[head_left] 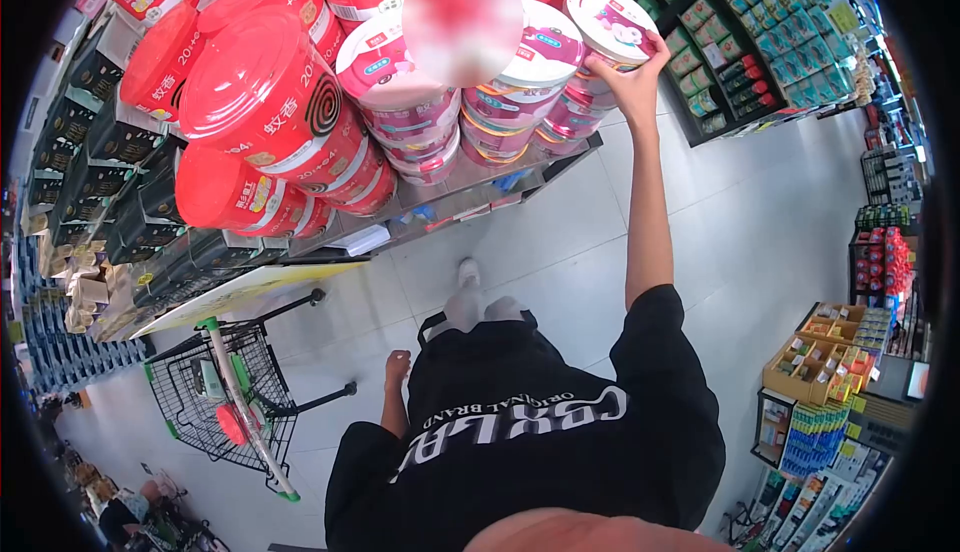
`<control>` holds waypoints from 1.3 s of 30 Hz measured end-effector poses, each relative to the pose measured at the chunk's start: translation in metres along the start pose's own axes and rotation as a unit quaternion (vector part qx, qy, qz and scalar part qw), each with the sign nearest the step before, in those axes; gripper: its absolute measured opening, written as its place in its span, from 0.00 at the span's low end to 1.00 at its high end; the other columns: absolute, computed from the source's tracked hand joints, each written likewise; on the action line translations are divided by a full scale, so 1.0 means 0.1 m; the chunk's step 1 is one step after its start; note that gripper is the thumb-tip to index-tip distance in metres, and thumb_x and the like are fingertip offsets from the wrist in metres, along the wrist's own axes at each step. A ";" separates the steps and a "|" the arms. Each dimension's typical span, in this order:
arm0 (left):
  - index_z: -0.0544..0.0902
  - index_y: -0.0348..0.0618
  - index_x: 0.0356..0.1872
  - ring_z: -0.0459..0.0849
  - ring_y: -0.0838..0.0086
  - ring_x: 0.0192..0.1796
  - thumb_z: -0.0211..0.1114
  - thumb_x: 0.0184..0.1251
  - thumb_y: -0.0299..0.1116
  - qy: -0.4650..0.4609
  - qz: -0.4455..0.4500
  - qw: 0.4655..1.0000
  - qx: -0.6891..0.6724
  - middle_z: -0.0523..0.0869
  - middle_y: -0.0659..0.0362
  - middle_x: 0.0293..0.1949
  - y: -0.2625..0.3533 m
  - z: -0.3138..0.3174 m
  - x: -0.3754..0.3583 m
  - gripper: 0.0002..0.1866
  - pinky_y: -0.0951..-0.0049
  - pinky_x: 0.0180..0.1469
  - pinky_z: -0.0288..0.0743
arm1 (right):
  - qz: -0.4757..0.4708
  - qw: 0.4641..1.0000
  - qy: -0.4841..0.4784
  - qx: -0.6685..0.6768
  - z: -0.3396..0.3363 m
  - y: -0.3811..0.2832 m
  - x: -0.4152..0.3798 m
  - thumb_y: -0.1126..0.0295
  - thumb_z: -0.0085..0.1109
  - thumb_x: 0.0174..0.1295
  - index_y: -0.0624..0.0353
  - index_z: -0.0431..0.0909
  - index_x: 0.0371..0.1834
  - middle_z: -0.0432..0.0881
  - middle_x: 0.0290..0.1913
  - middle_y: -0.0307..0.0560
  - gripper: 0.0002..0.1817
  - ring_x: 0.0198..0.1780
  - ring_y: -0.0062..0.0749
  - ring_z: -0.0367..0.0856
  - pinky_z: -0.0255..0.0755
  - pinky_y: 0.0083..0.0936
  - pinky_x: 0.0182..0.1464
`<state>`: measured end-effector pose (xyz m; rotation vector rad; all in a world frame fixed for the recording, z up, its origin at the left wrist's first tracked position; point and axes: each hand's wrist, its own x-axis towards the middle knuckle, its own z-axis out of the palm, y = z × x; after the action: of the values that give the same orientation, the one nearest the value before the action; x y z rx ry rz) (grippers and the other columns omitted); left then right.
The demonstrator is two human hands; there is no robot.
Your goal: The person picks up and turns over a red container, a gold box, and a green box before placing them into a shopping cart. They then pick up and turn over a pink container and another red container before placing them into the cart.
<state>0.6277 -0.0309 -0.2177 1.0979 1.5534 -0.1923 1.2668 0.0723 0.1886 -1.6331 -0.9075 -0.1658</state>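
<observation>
My right hand is stretched up to the shelf and grips a round pink-and-white tub at the right end of a stacked row of similar tubs. Big red round tubs with a spiral picture fill the shelf to the left. My left hand hangs low by my side, fingers loosely apart, holding nothing, a little right of the shopping trolley.
The metal shelf edge runs across the view. A green-handled wire trolley stands on the tiled floor at lower left. Dark boxes line the far left shelves. More shelving stands upper right, and display racks at right.
</observation>
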 end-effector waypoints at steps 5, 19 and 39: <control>0.80 0.42 0.43 0.83 0.70 0.30 0.59 0.62 0.42 0.023 0.072 0.997 -0.011 0.84 0.53 0.31 0.57 0.19 0.05 0.15 0.69 0.30 0.77 | 0.009 1.000 0.006 -0.018 -0.04 -0.03 -0.01 0.61 0.83 0.33 0.64 0.57 0.59 0.66 0.59 0.58 0.52 0.61 0.40 0.68 0.65 0.32 0.63; 0.65 0.41 0.65 0.70 0.70 0.62 0.56 0.70 0.38 -0.075 0.516 0.842 -0.139 0.70 0.54 0.61 4.22 0.86 -1.89 0.25 0.68 0.60 0.66 | 0.171 0.866 0.009 0.469 -1.36 0.19 -0.79 0.51 0.66 0.54 0.57 0.60 0.66 0.71 0.59 0.48 0.40 0.62 0.37 0.70 0.64 0.34 0.64; 0.59 0.47 0.69 0.73 0.57 0.64 0.49 0.69 0.58 -0.224 0.148 0.844 -0.465 0.68 0.50 0.66 2.54 1.21 -2.70 0.35 0.49 0.60 0.71 | 0.044 0.865 -0.467 0.179 -1.08 -0.51 -3.07 0.56 0.81 0.31 0.59 0.59 0.63 0.55 0.70 0.67 0.53 0.70 0.54 0.58 0.55 0.39 0.69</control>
<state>0.8646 -0.1132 0.0811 0.4334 0.8367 0.4592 1.0630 -0.1662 0.0866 -1.3593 -1.4665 0.8923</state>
